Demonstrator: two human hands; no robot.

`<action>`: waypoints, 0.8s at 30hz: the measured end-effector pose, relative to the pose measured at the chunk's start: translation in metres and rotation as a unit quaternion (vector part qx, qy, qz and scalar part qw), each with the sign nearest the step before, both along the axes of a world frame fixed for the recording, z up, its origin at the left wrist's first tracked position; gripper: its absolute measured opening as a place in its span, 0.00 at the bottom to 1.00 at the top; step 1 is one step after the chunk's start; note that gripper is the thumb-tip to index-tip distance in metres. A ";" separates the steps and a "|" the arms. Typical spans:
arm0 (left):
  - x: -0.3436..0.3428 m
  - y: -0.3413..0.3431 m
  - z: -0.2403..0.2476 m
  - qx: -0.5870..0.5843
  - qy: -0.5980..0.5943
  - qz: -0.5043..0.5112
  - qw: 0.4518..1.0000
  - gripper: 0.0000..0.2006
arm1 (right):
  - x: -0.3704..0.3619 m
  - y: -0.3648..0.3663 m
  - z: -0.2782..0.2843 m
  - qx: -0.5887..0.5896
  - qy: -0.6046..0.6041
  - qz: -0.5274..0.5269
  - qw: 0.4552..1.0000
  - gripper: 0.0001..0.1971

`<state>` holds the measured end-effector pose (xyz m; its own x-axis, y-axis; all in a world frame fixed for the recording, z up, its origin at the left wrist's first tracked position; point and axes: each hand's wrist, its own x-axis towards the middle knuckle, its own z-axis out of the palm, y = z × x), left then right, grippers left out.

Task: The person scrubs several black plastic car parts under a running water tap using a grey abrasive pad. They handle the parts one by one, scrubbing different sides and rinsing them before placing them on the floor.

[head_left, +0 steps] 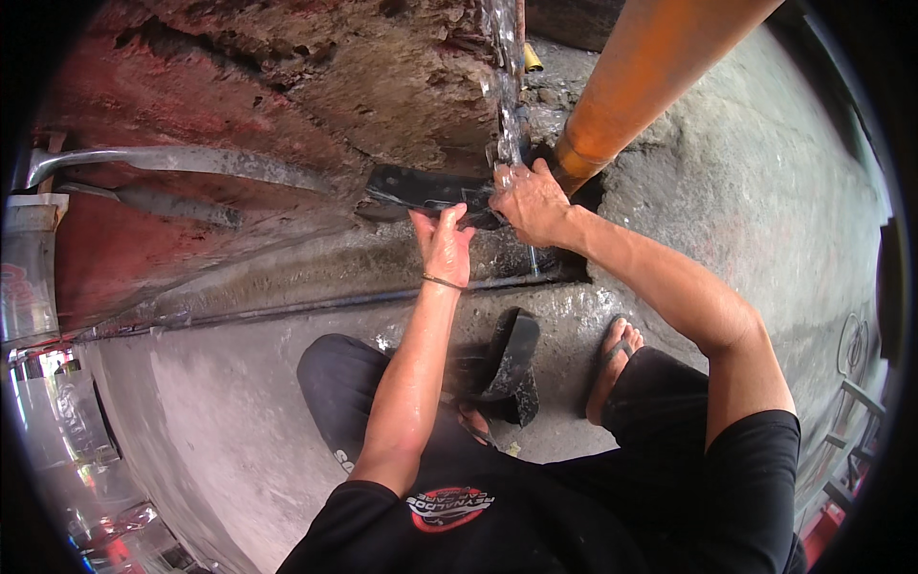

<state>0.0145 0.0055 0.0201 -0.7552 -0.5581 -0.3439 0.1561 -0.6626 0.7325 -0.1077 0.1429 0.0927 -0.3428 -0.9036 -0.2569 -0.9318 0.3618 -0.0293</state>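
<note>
A long black part (411, 188), plastic or rubber by its look, lies crosswise in front of me, wet and shiny. Its lower edge is pinched by my left hand (445, 246), thumb and fingers closed on it. My right hand (534, 203) bends over the part's right end, right where a stream of water (501, 72) comes down from above. The fingertips of that hand are partly hidden by the water and by the hand itself. Below, on the floor between my feet, rests a second curved black piece (514, 368), touched by neither hand.
An orange post (636, 86) slants up right beside my right hand, its base at a dark hole. Two flat metal bars (191, 163) lean on the rough red and brown wall at left. A thin pipe (382, 294) runs along the wet concrete floor (229, 383).
</note>
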 end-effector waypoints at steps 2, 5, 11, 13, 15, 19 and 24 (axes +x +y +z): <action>-0.003 0.001 0.001 -0.008 0.003 -0.003 1.000 0.27 | -0.002 0.003 -0.004 -0.012 -0.004 -0.001 1.000 0.16; -0.003 0.004 0.002 -0.018 0.015 -0.007 1.000 0.27 | -0.002 0.005 -0.009 -0.023 -0.009 0.005 1.000 0.16; -0.002 0.004 -0.005 -0.022 0.012 0.001 1.000 0.27 | 0.002 0.004 -0.003 -0.017 -0.018 -0.023 0.999 0.14; -0.002 0.005 -0.009 -0.008 0.013 -0.003 1.000 0.27 | 0.005 0.010 -0.002 -0.007 -0.015 -0.022 1.000 0.12; -0.003 0.007 -0.013 0.008 0.018 -0.014 1.000 0.26 | 0.006 0.016 -0.008 -0.036 -0.015 -0.031 0.999 0.13; 0.011 -0.009 -0.052 0.052 0.012 -0.003 0.999 0.25 | -0.004 0.021 0.003 -0.145 -0.125 -0.089 0.977 0.16; 0.013 -0.012 -0.051 0.039 0.059 0.002 0.998 0.28 | -0.032 0.025 0.050 -0.224 -0.237 -0.185 0.927 0.19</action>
<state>0.0273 -0.0063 -0.0308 -0.7909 -0.5360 -0.2953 0.2404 -0.7159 0.6556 -0.1397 0.1679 0.1425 -0.5951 -0.7990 -0.0857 -0.5896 0.5066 -0.6290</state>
